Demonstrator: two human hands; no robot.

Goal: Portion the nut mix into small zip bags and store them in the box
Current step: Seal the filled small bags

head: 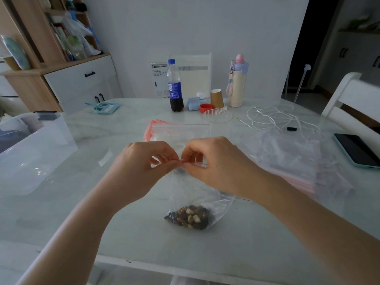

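at far left a clear plastic box (35, 140) sits on the pale surface (127, 229). our left hand (141, 163) pinches the red zip strip of a small zip bag (197, 194), and our right hand (213, 163) pinches the same strip just beside it. the nut mix (189, 218) lies in the bag's bottom, seemingly touching the surface. right of it lies a stack of empty bags (298, 161), then a phone (357, 150).

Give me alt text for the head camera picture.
Both hands, left hand and right hand, pinch the top of a small zip bag holding nut mix above a pale table; a clear box sits left.
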